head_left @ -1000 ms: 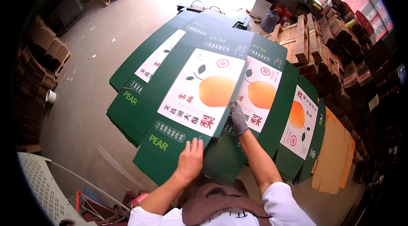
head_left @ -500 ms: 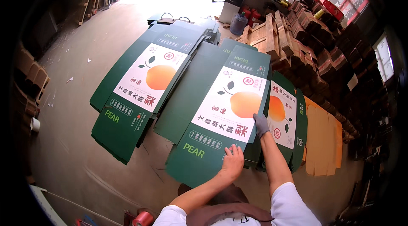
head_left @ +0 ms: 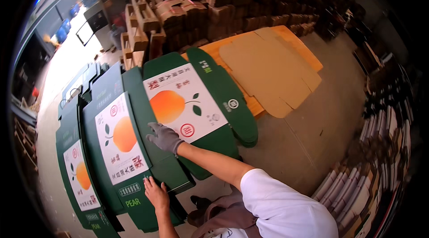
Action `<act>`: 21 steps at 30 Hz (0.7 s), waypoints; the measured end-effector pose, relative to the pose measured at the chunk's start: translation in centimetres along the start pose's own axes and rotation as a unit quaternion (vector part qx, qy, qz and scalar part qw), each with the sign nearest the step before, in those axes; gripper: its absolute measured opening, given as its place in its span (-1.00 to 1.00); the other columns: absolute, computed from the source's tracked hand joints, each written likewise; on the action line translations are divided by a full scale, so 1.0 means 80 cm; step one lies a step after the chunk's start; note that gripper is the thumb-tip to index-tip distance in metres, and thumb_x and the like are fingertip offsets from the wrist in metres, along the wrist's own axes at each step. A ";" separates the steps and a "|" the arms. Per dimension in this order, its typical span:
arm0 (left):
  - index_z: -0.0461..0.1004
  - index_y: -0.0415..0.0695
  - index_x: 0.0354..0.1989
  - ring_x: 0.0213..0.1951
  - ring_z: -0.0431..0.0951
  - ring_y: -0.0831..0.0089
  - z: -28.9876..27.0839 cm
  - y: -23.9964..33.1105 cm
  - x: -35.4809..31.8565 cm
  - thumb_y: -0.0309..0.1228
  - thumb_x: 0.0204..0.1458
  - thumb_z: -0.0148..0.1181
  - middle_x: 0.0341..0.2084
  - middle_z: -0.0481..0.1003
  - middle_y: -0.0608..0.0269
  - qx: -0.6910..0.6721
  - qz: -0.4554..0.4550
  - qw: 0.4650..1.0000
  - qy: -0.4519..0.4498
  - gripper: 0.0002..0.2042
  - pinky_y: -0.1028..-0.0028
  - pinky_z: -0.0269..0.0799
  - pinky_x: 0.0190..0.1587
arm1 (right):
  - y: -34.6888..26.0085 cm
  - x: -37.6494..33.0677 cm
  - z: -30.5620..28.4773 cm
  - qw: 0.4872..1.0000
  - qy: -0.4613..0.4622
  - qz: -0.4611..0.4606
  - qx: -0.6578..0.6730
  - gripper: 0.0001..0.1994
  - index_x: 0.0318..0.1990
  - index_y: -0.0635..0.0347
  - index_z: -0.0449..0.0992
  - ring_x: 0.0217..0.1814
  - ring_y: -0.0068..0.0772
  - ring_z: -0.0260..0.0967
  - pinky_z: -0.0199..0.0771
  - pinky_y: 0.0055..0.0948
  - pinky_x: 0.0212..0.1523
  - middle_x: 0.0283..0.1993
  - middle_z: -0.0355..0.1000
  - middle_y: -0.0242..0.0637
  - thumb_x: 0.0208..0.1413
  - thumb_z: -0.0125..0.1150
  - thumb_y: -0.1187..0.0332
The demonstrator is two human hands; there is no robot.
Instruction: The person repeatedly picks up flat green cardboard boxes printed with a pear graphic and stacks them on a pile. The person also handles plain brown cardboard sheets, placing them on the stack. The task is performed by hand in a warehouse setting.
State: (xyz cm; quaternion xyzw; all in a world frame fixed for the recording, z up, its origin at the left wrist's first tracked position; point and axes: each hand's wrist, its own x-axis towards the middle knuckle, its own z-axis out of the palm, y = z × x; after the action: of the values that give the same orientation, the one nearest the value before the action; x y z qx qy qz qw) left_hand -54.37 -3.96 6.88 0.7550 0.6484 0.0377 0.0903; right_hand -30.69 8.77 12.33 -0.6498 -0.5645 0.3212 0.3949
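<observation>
My bare left hand (head_left: pixel 156 194) lies with its fingers stretched over the lower right edge of a flat green carton blank (head_left: pixel 107 157) printed with an orange pear on white. My right hand (head_left: pixel 165 138), in a grey glove, has its fingers apart over a plain green cardboard panel (head_left: pixel 149 148) to the right of that print. Beside the glove is another stack of green pear-printed carton blanks (head_left: pixel 210 108), its print turned the other way. Farther left lies a third pile of green blanks (head_left: pixel 67 139).
Right of the green blanks, a brown cardboard sheet (head_left: pixel 268 68) lies on an orange-yellow board (head_left: pixel 308 50). Stacked brown cardboard (head_left: pixel 223 14) and wooden pallets (head_left: pixel 136 27) stand at the back. Bundles of flat pale sheets (head_left: pixel 344 189) sit at the lower right. A water dispenser (head_left: pixel 98 23) stands far left.
The view has swung to the right, showing more of the brown sheet and the right-hand stacks. My gloved right hand has left the middle blank's print edge; my left hand stays near that blank's lower edge.
</observation>
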 end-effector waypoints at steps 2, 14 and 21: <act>0.31 -0.27 0.23 0.30 0.26 -0.05 -0.018 0.088 0.001 -0.45 0.06 0.24 0.28 0.27 -0.14 -0.022 0.082 0.996 0.019 -0.47 0.10 0.16 0.30 | 0.082 -0.043 -0.106 0.996 0.072 0.025 0.046 -0.60 0.07 0.18 0.44 -0.13 -0.10 0.54 0.50 -0.22 -0.07 -0.09 0.52 -0.05 0.18 0.22 0.15; 0.26 -0.14 0.30 0.37 0.17 0.05 0.176 0.684 0.068 -0.28 0.07 0.27 0.36 0.16 -0.03 -0.014 0.530 0.822 -0.206 -0.40 0.19 0.20 0.33 | 0.574 -0.309 -0.739 0.706 0.369 0.466 -0.384 -0.64 -0.17 0.16 0.52 -0.19 -0.03 0.54 0.56 -0.11 -0.15 -0.13 0.51 -0.08 0.07 0.18 0.05; 0.24 -0.16 0.32 0.40 0.12 -0.03 0.209 0.687 0.075 -0.23 0.04 0.31 0.39 0.08 -0.11 0.027 0.499 0.826 -0.260 -0.33 0.15 0.19 0.36 | 0.594 -0.301 -0.796 0.795 0.303 0.525 0.005 -0.48 0.01 0.31 0.48 -0.01 -0.09 0.51 0.55 -0.19 -0.03 0.00 0.49 0.02 0.02 0.32 0.08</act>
State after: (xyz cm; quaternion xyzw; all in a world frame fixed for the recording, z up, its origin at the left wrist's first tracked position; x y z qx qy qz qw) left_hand 2.86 -7.36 0.32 0.9596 0.1359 -0.1381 0.2041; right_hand 43.31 -27.01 0.74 -0.9085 0.0134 0.2686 0.3198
